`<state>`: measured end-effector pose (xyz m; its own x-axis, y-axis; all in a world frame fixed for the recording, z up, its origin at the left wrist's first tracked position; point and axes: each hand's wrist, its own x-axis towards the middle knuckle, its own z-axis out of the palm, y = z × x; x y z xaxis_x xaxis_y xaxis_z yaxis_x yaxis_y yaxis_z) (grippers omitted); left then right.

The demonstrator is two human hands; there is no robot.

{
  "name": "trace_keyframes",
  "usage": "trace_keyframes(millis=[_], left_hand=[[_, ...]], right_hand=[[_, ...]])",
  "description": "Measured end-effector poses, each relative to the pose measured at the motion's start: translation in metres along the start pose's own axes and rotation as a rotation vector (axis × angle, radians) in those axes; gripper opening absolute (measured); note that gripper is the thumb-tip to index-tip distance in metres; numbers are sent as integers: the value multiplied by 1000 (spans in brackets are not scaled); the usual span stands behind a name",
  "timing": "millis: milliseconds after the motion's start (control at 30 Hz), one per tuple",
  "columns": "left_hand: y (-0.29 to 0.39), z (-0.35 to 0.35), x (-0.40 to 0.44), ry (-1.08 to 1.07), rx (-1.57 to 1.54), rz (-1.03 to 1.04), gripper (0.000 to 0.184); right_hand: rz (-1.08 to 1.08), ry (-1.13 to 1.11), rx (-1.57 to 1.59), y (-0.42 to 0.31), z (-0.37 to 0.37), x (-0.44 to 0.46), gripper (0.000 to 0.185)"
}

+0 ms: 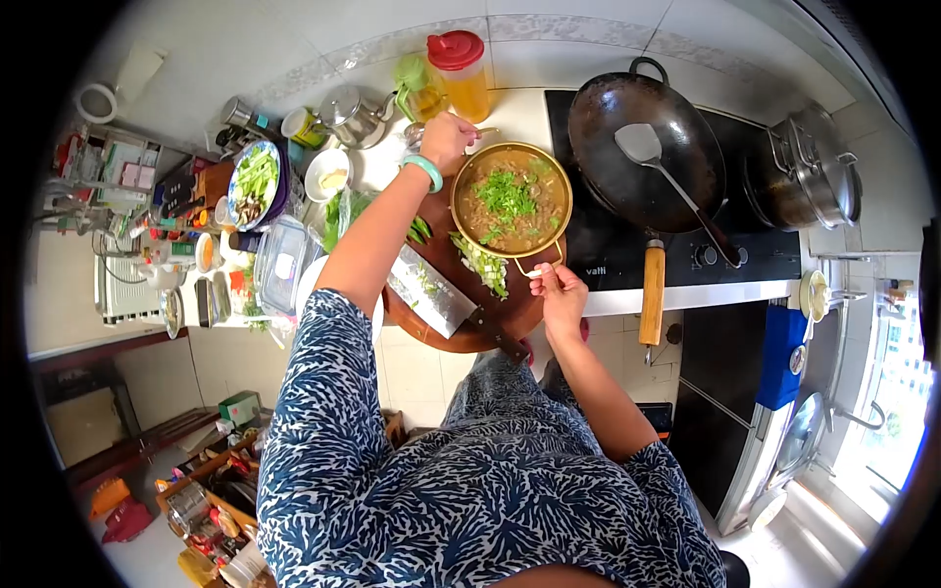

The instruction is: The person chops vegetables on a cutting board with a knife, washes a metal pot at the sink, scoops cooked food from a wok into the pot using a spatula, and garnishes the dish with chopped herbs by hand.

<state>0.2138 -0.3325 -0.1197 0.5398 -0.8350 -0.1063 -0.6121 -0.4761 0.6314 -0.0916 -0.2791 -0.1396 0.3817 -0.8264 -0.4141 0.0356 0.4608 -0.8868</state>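
Note:
A brass-coloured two-handled pot (pixel 567 211) sits over the round wooden cutting board (pixel 446 338), filled with brownish stew topped with chopped green herbs (pixel 507 196). My left hand (pixel 447 140), below a pale green bangle (pixel 425 171), is closed at the pot's far handle, its fingertips partly hidden. At the near loop handle, my right hand (pixel 561 291) pinches with thumb and fingers. A cleaver (pixel 431 294) lies flat on the board, bits of green stuck to its blade. Chopped scallion (pixel 482 267) lies beside the pot, partly under its rim.
Right of the board, a wok (pixel 613 103) with a metal spatula (pixel 639 144) rests on the black stove (pixel 598 250); its wooden handle (pixel 653 294) juts past the counter edge. Pitchers, including a red-lidded one (pixel 459 73), stand behind. A small white bowl (pixel 328 174) and plate of greens (pixel 255 181) stand left.

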Motion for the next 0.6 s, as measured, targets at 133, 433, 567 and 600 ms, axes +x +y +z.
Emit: trace_keyframes(millis=[133, 433, 567, 600], left_hand=[[4, -21, -28, 67, -135, -94, 9], [8, -98, -163, 391, -482, -325, 11], [-62, -143, -206, 468, -563, -434, 9], [-82, -150, -210, 507, -487, -455, 10]], right_hand=[[38, -79, -41, -39, -13, -17, 19], [-1, -434, -134, -127, -8, -41, 18], [58, -630, -217, -114, 64, -28, 20], [77, -700, -198, -100, 83, -11, 18]])
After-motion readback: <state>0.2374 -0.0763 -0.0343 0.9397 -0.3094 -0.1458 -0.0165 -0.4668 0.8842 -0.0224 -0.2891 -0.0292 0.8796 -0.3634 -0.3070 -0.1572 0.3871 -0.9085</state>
